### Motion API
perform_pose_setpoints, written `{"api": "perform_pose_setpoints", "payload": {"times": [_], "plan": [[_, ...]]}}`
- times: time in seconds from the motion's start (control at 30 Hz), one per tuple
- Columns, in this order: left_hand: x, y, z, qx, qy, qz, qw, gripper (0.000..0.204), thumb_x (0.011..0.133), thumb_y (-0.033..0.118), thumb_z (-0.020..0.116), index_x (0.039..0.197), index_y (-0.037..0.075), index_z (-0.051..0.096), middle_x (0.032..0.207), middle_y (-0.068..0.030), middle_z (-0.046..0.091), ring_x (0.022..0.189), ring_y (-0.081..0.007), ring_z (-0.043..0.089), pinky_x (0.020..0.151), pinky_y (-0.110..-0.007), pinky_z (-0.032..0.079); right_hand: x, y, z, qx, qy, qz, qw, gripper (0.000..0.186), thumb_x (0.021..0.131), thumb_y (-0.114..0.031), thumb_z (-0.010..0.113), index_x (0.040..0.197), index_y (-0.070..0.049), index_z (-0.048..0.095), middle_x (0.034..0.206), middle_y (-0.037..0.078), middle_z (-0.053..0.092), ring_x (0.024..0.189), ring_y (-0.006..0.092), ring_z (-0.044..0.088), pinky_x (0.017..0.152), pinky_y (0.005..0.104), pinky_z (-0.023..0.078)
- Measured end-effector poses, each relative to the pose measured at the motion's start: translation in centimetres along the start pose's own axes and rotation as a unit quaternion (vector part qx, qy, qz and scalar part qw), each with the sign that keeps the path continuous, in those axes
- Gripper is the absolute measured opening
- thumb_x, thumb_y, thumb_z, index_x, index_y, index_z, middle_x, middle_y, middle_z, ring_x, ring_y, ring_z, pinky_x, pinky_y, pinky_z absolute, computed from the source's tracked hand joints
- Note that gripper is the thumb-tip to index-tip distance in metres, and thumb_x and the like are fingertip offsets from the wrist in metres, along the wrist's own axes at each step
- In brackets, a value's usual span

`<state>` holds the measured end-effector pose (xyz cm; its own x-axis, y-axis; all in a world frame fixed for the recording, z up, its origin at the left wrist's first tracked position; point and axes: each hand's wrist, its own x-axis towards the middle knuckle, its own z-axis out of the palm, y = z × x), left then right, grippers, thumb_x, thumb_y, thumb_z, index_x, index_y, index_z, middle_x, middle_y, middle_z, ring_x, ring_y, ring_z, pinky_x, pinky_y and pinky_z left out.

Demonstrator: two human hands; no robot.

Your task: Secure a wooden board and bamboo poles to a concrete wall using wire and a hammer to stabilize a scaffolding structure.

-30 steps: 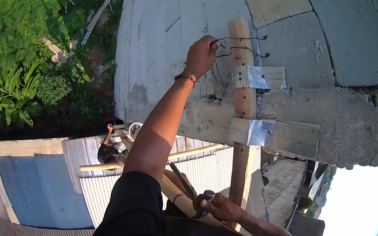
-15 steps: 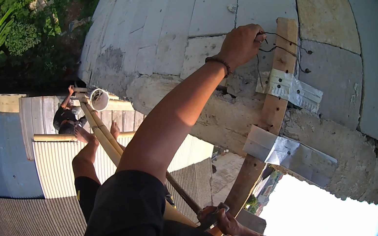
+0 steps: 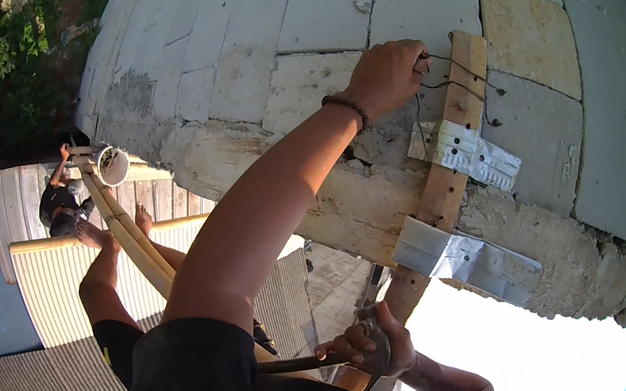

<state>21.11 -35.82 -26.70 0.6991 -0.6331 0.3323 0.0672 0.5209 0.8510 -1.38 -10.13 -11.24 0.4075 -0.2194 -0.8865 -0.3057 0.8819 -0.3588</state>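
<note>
My left hand (image 3: 391, 75), with a dark bracelet at its wrist, is closed on the end of a thin dark wire (image 3: 449, 82). The wire's strands run from my fingers across a wooden plank (image 3: 444, 193), and one loose length hangs below my hand. Pieces of bent sheet metal (image 3: 479, 155) are fixed over the plank against the block wall. Low in view, my right hand (image 3: 382, 344) grips what looks like a hammer (image 3: 299, 364) around its metal head. Its dark handle points left; my fingers partly hide the head.
Below left, my bare feet rest near bamboo poles (image 3: 127, 233). A co-worker (image 3: 61, 204) in dark clothes is beside a white bucket (image 3: 113, 166). Corrugated roofing (image 3: 50, 294) lies far below. A rough concrete ledge (image 3: 347, 206) crosses the block wall (image 3: 316, 11).
My right hand has risen, and the hammer handle has swung from slanting to nearly level. My left hand still holds the wire at the plank. The whole view has shifted slightly.
</note>
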Motion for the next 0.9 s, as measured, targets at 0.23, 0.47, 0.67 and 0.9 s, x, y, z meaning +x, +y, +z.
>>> {"api": "perform_pose_setpoints", "payload": {"times": [0.23, 0.47, 0.67, 0.9], "plan": [[-0.2, 0.3, 0.1, 0.011, 0.0, -0.023, 1.0, 0.021, 0.095, 0.024, 0.061, 0.095, 0.003, 0.065, 0.083, -0.0172, 0.068, 0.078, -0.0365, 0.066, 0.069, -0.045, 0.051, -0.5, -4.8, 2.5, -0.024, -0.025, 0.036, 0.999, 0.082, 0.088, -0.082, 0.014, 0.119, -0.011, 0.043, 0.068, 0.006, 0.044, 0.081, 0.0284, 0.046, 0.103, 0.0538, 0.026], [-0.2, 0.5, 0.1, 0.007, -0.002, -0.028, 1.0, 0.022, 0.095, 0.024, 0.06, 0.095, 0.003, 0.065, 0.083, -0.0172, 0.068, 0.077, -0.037, 0.065, 0.068, -0.045, 0.05, 1.6, -9.1, 4.6, -0.008, -0.029, 0.094, 0.995, 0.115, 0.073, -0.094, 0.004, 0.16, -0.019, 0.002, 0.066, 0.006, 0.041, 0.067, 0.0267, 0.044, 0.099, 0.0618, 0.033], [-0.2, 0.4, -0.1, 0.004, -0.007, -0.029, 1.0, 0.021, 0.095, 0.024, 0.061, 0.095, 0.003, 0.065, 0.083, -0.0171, 0.067, 0.078, -0.0368, 0.065, 0.069, -0.045, 0.05, 4.3, -11.8, 4.2, 0.1, -0.051, 0.131, 0.985, 0.104, 0.077, -0.092, 0.009, 0.159, -0.028, 0.01, 0.068, 0.007, 0.043, 0.074, 0.0294, 0.048, 0.094, 0.0635, 0.033], [-0.1, 0.3, -0.1, 0.017, -0.009, -0.012, 1.0, 0.02, 0.094, 0.024, 0.061, 0.097, 0.004, 0.065, 0.083, -0.017, 0.068, 0.08, -0.0365, 0.066, 0.07, -0.045, 0.051, 7.3, -3.5, 5.7, 0.153, 0.051, 0.25, 0.955, 0.092, 0.089, -0.083, 0.017, 0.145, -0.014, 0.038, 0.066, 0.002, 0.042, 0.072, 0.0219, 0.04, 0.079, 0.0362, 0.034]]}}
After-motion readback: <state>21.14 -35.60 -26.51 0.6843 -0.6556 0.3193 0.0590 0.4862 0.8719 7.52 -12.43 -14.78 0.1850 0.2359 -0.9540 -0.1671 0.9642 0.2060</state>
